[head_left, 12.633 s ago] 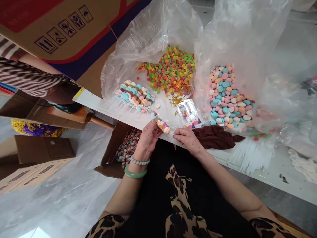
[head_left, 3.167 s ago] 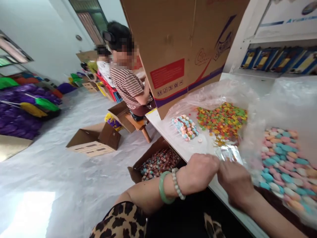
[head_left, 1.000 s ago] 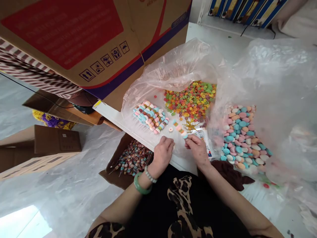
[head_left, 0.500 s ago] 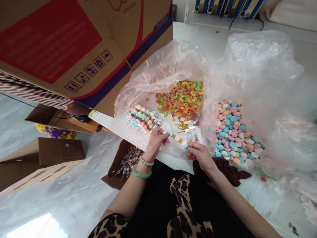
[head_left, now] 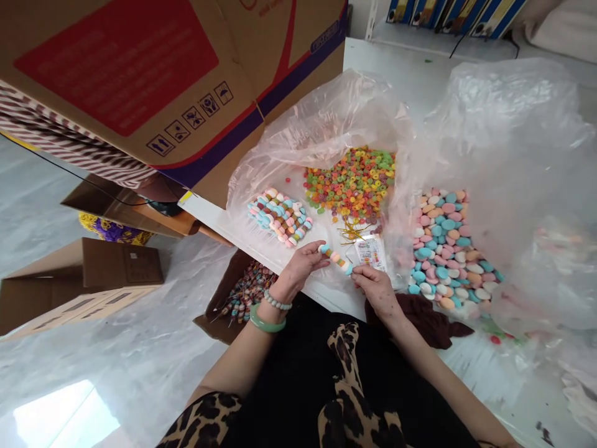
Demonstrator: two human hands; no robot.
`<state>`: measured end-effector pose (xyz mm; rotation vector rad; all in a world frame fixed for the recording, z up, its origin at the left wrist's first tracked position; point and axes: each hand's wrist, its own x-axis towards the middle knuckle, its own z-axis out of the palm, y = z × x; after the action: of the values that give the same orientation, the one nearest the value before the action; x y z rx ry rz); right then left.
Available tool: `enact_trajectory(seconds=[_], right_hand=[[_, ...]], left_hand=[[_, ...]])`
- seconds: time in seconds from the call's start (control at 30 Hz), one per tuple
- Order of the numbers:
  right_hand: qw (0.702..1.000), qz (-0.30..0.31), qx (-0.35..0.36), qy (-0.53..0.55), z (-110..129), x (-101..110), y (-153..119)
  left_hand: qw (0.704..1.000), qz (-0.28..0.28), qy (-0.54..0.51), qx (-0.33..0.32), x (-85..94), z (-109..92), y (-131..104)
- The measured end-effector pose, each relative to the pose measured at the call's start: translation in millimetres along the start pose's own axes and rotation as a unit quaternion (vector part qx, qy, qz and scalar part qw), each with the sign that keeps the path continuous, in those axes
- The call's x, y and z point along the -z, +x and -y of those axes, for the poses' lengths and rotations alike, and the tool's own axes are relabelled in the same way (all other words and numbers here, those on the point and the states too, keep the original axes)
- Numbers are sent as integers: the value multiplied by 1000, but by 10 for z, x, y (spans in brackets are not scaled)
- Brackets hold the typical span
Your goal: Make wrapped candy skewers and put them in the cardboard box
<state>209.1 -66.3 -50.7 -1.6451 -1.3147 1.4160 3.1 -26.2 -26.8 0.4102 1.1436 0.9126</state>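
A short skewer of candies (head_left: 336, 259), in white, blue, brown and pink, spans the gap between my two hands. My left hand (head_left: 304, 264) pinches its upper left end, and my right hand (head_left: 374, 287) grips the lower right end with thumb and finger. Just beyond my left hand lies a cluster of similar finished candy skewers (head_left: 280, 218) on clear plastic. Small ring gummies (head_left: 354, 183) in red, orange, green and yellow are heaped farther back. Gold twist ties (head_left: 353, 231) and a printed packet (head_left: 370, 251) sit close to my right hand.
Pastel oval candies (head_left: 450, 249) are piled on plastic sheeting (head_left: 517, 143) at the right. A large cardboard carton (head_left: 186, 81) stands at the back left. Below the table edge, an open box (head_left: 247, 292) holds many candy skewers. A dark brown cloth (head_left: 429, 320) lies near my right forearm.
The view has shifted, so the table things appear a little farther right. My left fingers have moved along the skewer's end, and its white tip candy now shows against the others.
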Motion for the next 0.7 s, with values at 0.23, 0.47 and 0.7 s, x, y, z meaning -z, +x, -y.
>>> enact_trajectory(seconds=[0.23,0.47,0.7], right_hand=[[997,-7,44,-64,116,-17,-49],[980,-7,115,-160,174,3,-111],[973,6,120,-197,148,-42,-124]], left_hand=[[1000,-9,-12,-18,53,1,-35],[999,3,-1,-52,112,22,-6],[990,-1,103,-97,43,95,24]])
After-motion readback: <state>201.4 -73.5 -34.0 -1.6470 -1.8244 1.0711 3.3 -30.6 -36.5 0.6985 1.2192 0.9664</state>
